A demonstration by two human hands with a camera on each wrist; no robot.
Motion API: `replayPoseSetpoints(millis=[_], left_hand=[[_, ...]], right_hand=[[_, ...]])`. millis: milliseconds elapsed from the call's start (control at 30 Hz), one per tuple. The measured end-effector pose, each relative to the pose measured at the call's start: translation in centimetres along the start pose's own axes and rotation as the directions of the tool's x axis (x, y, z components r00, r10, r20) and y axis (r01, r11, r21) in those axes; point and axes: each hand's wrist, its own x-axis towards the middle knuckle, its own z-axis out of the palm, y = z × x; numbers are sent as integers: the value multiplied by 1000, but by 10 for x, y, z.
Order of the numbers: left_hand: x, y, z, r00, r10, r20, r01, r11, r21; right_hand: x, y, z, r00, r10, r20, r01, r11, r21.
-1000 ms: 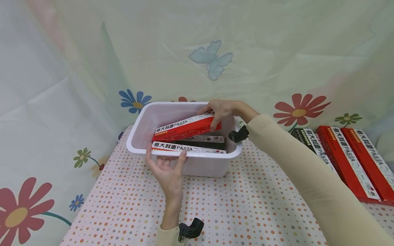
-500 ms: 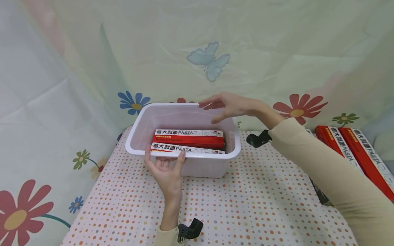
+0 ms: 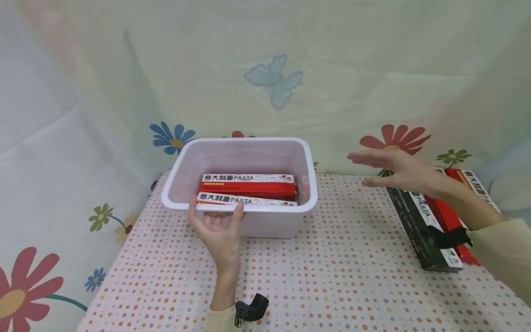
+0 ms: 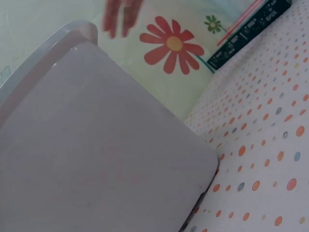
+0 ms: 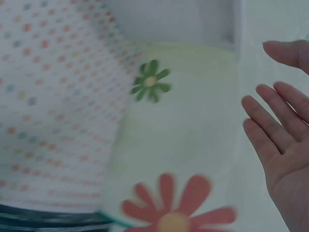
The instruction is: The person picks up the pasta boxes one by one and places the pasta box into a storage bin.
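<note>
A white plastic bin (image 3: 265, 226) stands on the table with red-and-white pasta boxes inside. One red box (image 3: 249, 186) lies across the middle, and another pasta box (image 3: 265, 201) leans along the front wall. My left hand (image 3: 220, 240) grips the bin's front rim, thumb and forefinger over its edge. In the left wrist view the bin's wall (image 4: 111, 145) fills much of the picture. My right hand (image 3: 398, 170) is in the air right of the bin, holding nothing, fingers extended and thumb apart. Below it lies a black pasta box (image 3: 419, 230).
Beside the black box, red pasta boxes (image 3: 450, 214) lie at the table's right, partly behind my right forearm. A dotted cloth (image 3: 332, 276) covers the table. A floral curtain (image 3: 199, 69) hangs close behind the bin.
My right hand has let go of a red pasta box, which now lies flat in the bin, and has moved out to the right. My left hand stays at the rim.
</note>
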Motion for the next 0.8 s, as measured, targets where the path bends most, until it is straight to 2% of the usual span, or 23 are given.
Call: replayPoseSetpoints(millis=[100,167,267,367,433,567,667,800], left_hand=[[1,1,-3,1000,-3,-4,3,1000,-5],[1,2,-4,1000,-5,-4,5,1000,-4],[1,3,-6,1000,-6,-6,6,1000,-20],[1,4,-7,1000,-3,-10,3,999,-33],[2,5,-7,1000,-3,-16,3,999,-38],[2,5,-7,1000,-3,-23,3,1000,-29],[2,4,-6,1000,0,-21,-1,1000,-20],[1,2,-7,1000,3,-15,-3,1000,-20]], right_hand=[[-31,31,15,992,63,-106,-61,998,24],[-51,50,25,980,111,-165,-103,993,57],[-77,74,40,956,203,-213,-179,976,127],[-99,91,48,925,309,-220,-278,947,161],[-112,98,54,895,385,-225,-348,919,187],[-131,109,67,810,521,-269,-473,852,225],[-141,117,77,750,588,-302,-533,808,249],[-153,127,88,687,668,-286,-584,742,329]])
